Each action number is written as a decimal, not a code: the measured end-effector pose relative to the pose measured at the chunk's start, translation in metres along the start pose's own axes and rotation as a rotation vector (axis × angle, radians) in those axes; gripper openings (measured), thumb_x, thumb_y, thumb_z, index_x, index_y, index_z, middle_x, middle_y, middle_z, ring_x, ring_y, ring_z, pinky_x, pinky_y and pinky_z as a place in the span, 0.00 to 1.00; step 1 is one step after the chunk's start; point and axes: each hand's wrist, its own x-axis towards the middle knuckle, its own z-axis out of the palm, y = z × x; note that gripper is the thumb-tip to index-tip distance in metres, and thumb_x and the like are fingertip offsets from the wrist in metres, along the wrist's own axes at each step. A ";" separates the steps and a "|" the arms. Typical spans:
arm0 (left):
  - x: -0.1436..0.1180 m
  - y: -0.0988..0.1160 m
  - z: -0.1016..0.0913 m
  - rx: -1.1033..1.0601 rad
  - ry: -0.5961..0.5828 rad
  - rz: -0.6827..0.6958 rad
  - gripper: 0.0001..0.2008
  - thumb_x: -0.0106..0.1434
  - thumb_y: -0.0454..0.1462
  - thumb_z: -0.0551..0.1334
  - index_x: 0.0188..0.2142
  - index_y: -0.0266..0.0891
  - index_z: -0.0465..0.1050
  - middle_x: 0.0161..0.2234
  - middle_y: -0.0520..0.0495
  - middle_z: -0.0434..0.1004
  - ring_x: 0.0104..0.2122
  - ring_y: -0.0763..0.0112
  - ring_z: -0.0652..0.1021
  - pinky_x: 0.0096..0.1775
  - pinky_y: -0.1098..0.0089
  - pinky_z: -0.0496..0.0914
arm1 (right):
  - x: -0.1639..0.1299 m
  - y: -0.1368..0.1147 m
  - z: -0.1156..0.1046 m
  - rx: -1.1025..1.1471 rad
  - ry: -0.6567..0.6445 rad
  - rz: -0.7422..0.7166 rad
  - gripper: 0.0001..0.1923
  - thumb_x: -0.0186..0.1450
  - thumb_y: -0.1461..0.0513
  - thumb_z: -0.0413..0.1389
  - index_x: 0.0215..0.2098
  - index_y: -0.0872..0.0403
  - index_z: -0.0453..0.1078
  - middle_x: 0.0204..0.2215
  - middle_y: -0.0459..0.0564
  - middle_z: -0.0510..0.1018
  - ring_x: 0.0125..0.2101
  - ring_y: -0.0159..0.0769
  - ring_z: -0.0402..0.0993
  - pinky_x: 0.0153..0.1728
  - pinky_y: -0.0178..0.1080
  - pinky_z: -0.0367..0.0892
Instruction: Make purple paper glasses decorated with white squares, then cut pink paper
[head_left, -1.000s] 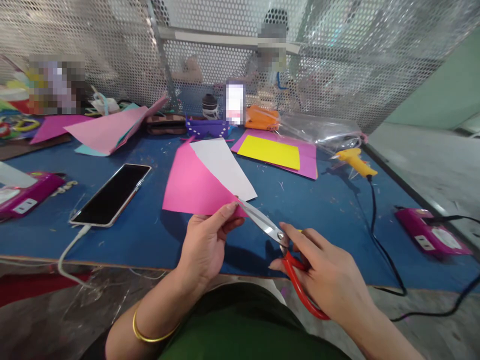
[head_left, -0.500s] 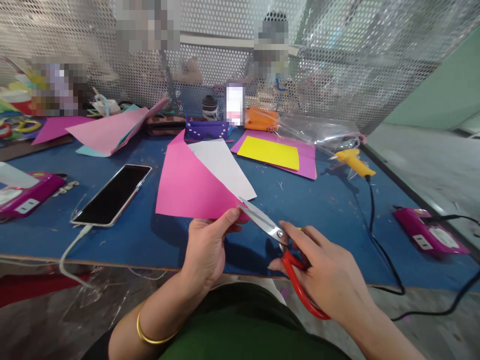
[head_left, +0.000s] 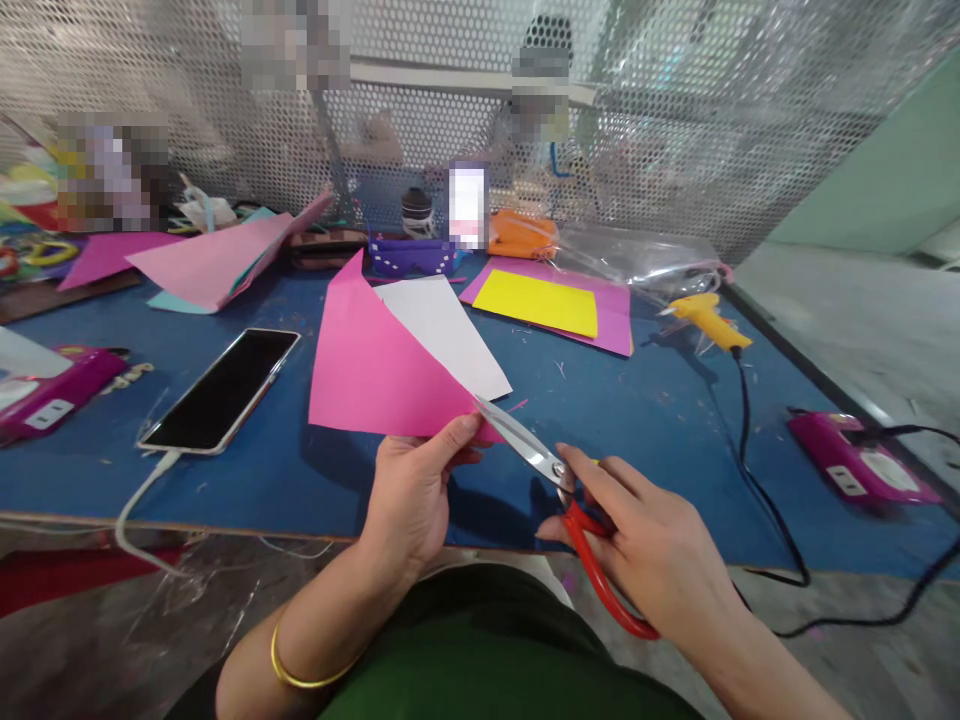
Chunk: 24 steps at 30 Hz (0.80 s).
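Note:
My left hand [head_left: 416,490] pinches the near corner of a folded pink sheet [head_left: 375,370] whose white underside [head_left: 442,335] shows on its right half. The sheet is held up above the blue table [head_left: 615,420]. My right hand [head_left: 652,550] grips red-handled scissors [head_left: 577,520]. Their metal blades [head_left: 517,440] point up and left and meet the sheet's corner just beside my left thumb.
A phone [head_left: 221,388] on a white cable lies at the left. Yellow-on-pink paper [head_left: 540,303], a yellow glue gun [head_left: 705,318] with a black cord, two magenta boxes [head_left: 859,468], more pink sheets [head_left: 217,260] and a mesh wall [head_left: 675,130] surround the spot.
The pink sheet has tipped up and spread wider to the left, its top point now higher. A thin pink sliver lies on the table by the blades. Both hands stay almost in place.

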 end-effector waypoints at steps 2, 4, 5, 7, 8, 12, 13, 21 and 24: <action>0.000 0.000 0.000 -0.004 0.009 -0.007 0.09 0.46 0.35 0.76 0.28 0.36 0.82 0.25 0.49 0.82 0.25 0.73 0.79 0.27 0.77 0.73 | 0.000 0.000 0.000 0.008 -0.006 0.005 0.25 0.71 0.51 0.50 0.56 0.61 0.66 0.30 0.49 0.73 0.21 0.31 0.72 0.18 0.34 0.63; 0.000 0.000 0.001 -0.006 0.015 -0.010 0.09 0.46 0.35 0.76 0.28 0.36 0.82 0.26 0.48 0.82 0.26 0.73 0.79 0.26 0.77 0.73 | 0.000 0.000 0.000 0.012 0.004 0.005 0.25 0.71 0.51 0.50 0.56 0.61 0.67 0.29 0.49 0.73 0.21 0.31 0.72 0.19 0.34 0.64; 0.000 0.000 0.001 -0.006 0.017 -0.010 0.09 0.46 0.35 0.76 0.28 0.36 0.82 0.26 0.48 0.82 0.26 0.73 0.79 0.26 0.77 0.73 | -0.001 0.000 0.001 0.017 0.010 0.007 0.25 0.70 0.51 0.50 0.56 0.61 0.67 0.29 0.48 0.73 0.22 0.32 0.72 0.19 0.34 0.65; -0.001 0.000 0.001 -0.004 0.013 -0.009 0.09 0.45 0.35 0.76 0.27 0.35 0.82 0.26 0.48 0.82 0.25 0.73 0.79 0.26 0.77 0.73 | -0.001 0.000 0.000 0.039 0.002 0.030 0.26 0.69 0.50 0.51 0.56 0.60 0.66 0.30 0.49 0.73 0.23 0.33 0.73 0.21 0.35 0.67; -0.001 0.000 0.001 -0.001 0.007 -0.009 0.09 0.45 0.35 0.76 0.27 0.35 0.82 0.25 0.48 0.82 0.25 0.73 0.79 0.26 0.77 0.73 | -0.001 -0.001 0.000 0.053 -0.012 0.047 0.26 0.69 0.50 0.52 0.57 0.60 0.66 0.31 0.50 0.74 0.23 0.34 0.74 0.22 0.36 0.69; -0.002 0.000 0.000 0.011 -0.015 -0.016 0.08 0.46 0.36 0.76 0.26 0.35 0.82 0.23 0.47 0.81 0.24 0.72 0.79 0.27 0.76 0.74 | -0.001 -0.001 -0.002 0.076 -0.059 0.088 0.27 0.68 0.52 0.53 0.59 0.58 0.63 0.34 0.53 0.75 0.25 0.36 0.75 0.25 0.39 0.72; -0.002 0.000 -0.001 0.010 -0.013 -0.018 0.08 0.46 0.37 0.76 0.26 0.35 0.82 0.23 0.47 0.81 0.24 0.72 0.79 0.27 0.76 0.74 | -0.001 -0.001 -0.003 0.073 -0.057 0.089 0.27 0.68 0.52 0.53 0.59 0.58 0.64 0.34 0.53 0.75 0.25 0.36 0.75 0.25 0.40 0.73; -0.003 -0.001 0.000 0.043 -0.015 -0.006 0.07 0.47 0.36 0.74 0.24 0.35 0.81 0.21 0.46 0.80 0.23 0.71 0.78 0.28 0.73 0.74 | -0.003 0.000 -0.004 0.053 -0.065 0.087 0.28 0.67 0.51 0.53 0.59 0.58 0.63 0.35 0.53 0.75 0.26 0.37 0.75 0.24 0.40 0.73; -0.003 -0.001 0.001 0.063 -0.023 0.001 0.07 0.47 0.36 0.74 0.24 0.35 0.81 0.21 0.47 0.80 0.23 0.71 0.78 0.28 0.73 0.74 | -0.003 -0.001 -0.003 0.076 -0.075 0.090 0.29 0.67 0.49 0.54 0.60 0.58 0.62 0.34 0.52 0.74 0.26 0.37 0.75 0.24 0.40 0.73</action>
